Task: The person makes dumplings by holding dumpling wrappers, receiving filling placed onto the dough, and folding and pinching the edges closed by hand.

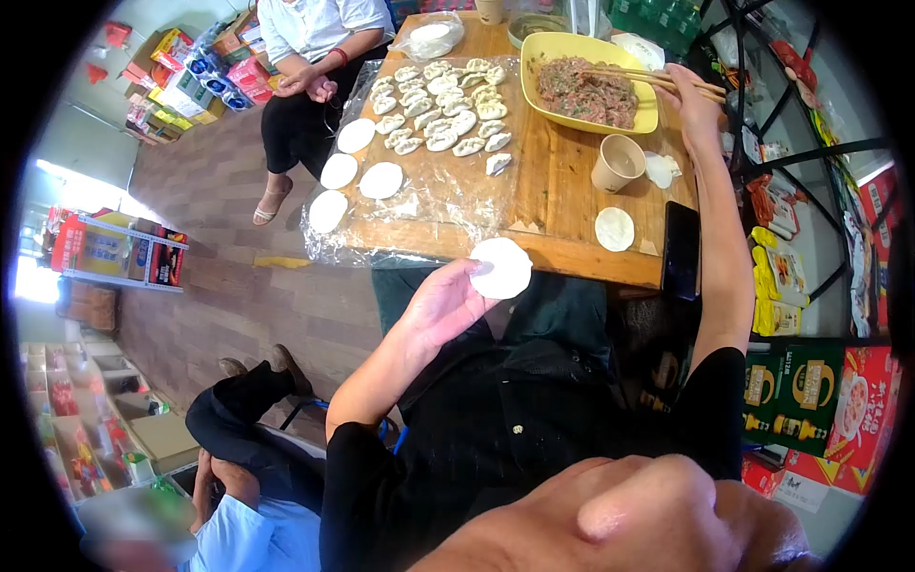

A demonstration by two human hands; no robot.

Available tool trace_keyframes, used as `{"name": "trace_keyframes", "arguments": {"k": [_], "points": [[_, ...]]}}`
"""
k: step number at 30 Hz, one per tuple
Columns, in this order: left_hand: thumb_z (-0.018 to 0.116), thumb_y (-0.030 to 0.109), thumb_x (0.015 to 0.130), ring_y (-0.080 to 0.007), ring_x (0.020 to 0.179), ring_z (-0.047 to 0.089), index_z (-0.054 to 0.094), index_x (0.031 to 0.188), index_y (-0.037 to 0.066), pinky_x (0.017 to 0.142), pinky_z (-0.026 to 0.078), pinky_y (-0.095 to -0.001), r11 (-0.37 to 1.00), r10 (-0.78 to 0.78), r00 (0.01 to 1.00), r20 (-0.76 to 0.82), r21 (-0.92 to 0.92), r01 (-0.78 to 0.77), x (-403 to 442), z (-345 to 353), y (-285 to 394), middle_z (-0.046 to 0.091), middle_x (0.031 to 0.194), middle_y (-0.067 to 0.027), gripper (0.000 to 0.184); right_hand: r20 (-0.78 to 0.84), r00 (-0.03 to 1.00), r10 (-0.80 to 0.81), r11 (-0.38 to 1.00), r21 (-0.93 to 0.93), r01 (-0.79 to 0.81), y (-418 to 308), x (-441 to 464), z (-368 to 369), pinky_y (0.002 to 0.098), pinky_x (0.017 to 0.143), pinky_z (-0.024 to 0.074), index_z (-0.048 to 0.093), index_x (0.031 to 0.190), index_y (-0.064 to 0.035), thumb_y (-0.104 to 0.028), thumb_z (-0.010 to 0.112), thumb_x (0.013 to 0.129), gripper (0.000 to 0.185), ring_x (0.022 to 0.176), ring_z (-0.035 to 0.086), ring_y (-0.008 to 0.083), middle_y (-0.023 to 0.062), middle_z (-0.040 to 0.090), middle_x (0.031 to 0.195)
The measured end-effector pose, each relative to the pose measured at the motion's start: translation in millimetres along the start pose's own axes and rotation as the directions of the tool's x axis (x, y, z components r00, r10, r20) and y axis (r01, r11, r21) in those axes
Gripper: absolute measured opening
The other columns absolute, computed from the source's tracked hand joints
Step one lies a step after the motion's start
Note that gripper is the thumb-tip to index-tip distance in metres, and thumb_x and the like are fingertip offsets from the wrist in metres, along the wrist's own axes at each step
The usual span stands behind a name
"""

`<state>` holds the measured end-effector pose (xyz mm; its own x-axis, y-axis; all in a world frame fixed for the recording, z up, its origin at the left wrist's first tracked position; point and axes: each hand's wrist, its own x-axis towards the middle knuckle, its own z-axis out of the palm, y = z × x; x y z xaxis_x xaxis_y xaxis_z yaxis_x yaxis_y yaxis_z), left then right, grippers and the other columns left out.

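Note:
My left hand (448, 303) pinches a round white dumpling wrapper (501, 268) by its edge, just off the table's front edge. In my right hand (694, 100) is a pair of chopsticks (658, 76), their tips reaching into the meat filling (583, 91). That filling lies in a yellow bowl (650, 112) at the table's right side. Several folded dumplings (440, 103) lie in rows on a sheet of clear plastic (457, 195). Left of them are several flat wrappers (381, 180), and another wrapper (615, 229) lies near the front right corner.
On the wooden table (562, 191) stand a paper cup (618, 163) and a black phone (681, 250) at the right edge. One person (324, 48) sits across at the far left, another (253, 477) behind at lower left. Shelves with packaged goods (777, 276) line the right.

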<state>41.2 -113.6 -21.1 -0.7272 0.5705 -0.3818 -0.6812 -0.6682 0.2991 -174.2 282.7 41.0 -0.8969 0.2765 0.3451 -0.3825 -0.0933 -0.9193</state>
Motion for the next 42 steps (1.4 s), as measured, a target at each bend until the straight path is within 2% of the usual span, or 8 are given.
{"name": "trace_keyframes", "arguments": {"k": [9,17,23,27,29,30,33,42], "points": [[0.052,0.008,0.089,-0.0287,0.124,0.05,0.04,0.13,-0.009,0.109,0.038,-0.0404,0.999,-0.004,1.0,-0.002,0.035,0.004,-3.8,4.9,-2.8,0.052,0.131,-0.0199,0.046,-0.05,0.999,0.015,0.999,-0.041,-0.017,19.3,8.2,7.3,0.0305,0.081,0.0586,0.06,0.11,0.0081,-0.015,0.064,0.091,0.03,0.094,0.065,0.0199,0.0141,0.063,0.105],[0.05,0.01,0.09,-0.0307,0.12,0.054,0.041,0.129,-0.01,0.105,0.043,-0.0414,0.997,0.031,0.997,0.064,0.063,-0.035,12.8,3.4,10.1,0.052,0.13,-0.0217,0.045,-0.062,0.992,-0.113,0.991,0.068,0.117,-9.2,-10.2,-1.8,0.0315,0.083,0.0576,0.06,0.11,0.0068,-0.013,0.061,0.093,0.027,0.096,0.064,0.0203,0.0135,0.062,0.108],[0.047,0.016,0.092,-0.0304,0.117,0.055,0.044,0.126,-0.008,0.103,0.043,-0.0414,0.99,0.079,0.996,0.045,0.115,-0.084,49.4,-0.5,34.5,0.056,0.125,-0.0197,0.041,0.083,0.996,0.022,0.976,0.216,-0.039,-44.1,-47.7,1.8,0.0345,0.09,0.055,0.059,0.113,0.0063,-0.01,0.056,0.095,0.024,0.1,0.064,0.0222,0.0156,0.063,0.11],[0.046,0.025,0.094,-0.0303,0.12,0.054,0.044,0.129,-0.005,0.1,0.046,-0.0425,0.995,0.1,0.987,0.129,-0.012,-0.099,53.4,8.3,41.0,0.053,0.13,-0.0205,0.047,0.187,0.969,0.161,0.973,0.133,-0.187,-68.9,-107.0,28.8,0.0328,0.088,0.0556,0.058,0.113,0.006,-0.011,0.053,0.096,0.025,0.097,0.065,0.0226,0.0167,0.064,0.108],[0.034,0.03,0.099,-0.03,0.12,0.054,0.044,0.128,-0.006,0.105,0.042,-0.0411,0.995,0.061,0.972,0.225,-0.087,-0.042,46.0,15.0,41.0,0.055,0.127,-0.0185,0.047,0.278,0.934,0.224,0.973,-0.017,-0.229,-78.6,-135.2,43.8,0.0316,0.084,0.0561,0.059,0.11,0.005,-0.016,0.05,0.098,0.026,0.096,0.066,0.022,0.0165,0.065,0.105],[0.031,0.033,0.1,-0.0344,0.124,0.05,0.041,0.13,-0.009,0.11,0.036,-0.0464,0.954,0.032,0.876,0.481,-0.276,0.116,44.6,15.6,40.3,0.051,0.13,-0.0236,0.053,0.332,0.909,0.252,0.965,-0.012,-0.263,-80.3,-146.6,51.6,0.0311,0.082,0.0559,0.059,0.109,0.0045,-0.018,0.05,0.098,0.027,0.095,0.066,0.0216,0.0163,0.066,0.104],[0.03,0.034,0.101,-0.0382,0.125,0.048,0.039,0.13,-0.012,0.11,0.036,-0.0497,0.957,0.072,0.933,0.353,-0.289,0.035,37.6,14.7,32.2,0.048,0.132,-0.0266,0.055,0.414,0.856,0.311,0.943,-0.021,-0.332,-73.9,-169.8,65.3,0.0303,0.08,0.0549,0.059,0.108,0.0047,-0.021,0.052,0.098,0.029,0.094,0.067,0.0232,0.0161,0.066,0.103],[0.033,0.034,0.1,-0.0418,0.123,0.048,0.039,0.127,-0.014,0.108,0.038,-0.0505,0.948,0.107,0.945,0.309,-0.317,-0.004,26.0,-1.4,26.1,0.05,0.127,-0.0278,0.056,0.471,0.804,0.362,0.931,-0.219,-0.291,-82.6,-176.3,85.0,0.0312,0.077,0.056,0.061,0.109,0.0039,-0.021,0.054,0.096,0.029,0.092,0.068,0.0237,0.0173,0.066,0.103]]}}
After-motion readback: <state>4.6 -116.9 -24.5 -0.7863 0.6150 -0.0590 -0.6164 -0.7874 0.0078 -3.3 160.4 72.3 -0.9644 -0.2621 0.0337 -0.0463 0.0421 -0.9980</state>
